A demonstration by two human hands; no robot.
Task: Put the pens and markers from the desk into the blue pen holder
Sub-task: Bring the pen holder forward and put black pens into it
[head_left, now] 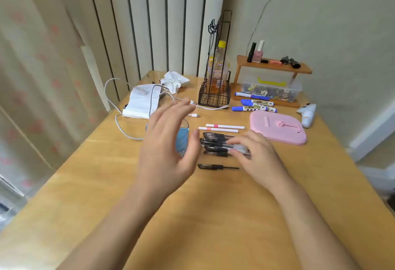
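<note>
resting spread-fingered on the black pens, right hand; left hand open before blue pen holder.

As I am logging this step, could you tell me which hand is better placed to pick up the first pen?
The right hand, probably: its fingers already rest on the black pens, while the open left hand hovers in front of the blue pen holder, holding nothing.

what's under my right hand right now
Black pens lying side by side on the desk; the right hand covers their far ends, so the grip is unclear.
</note>
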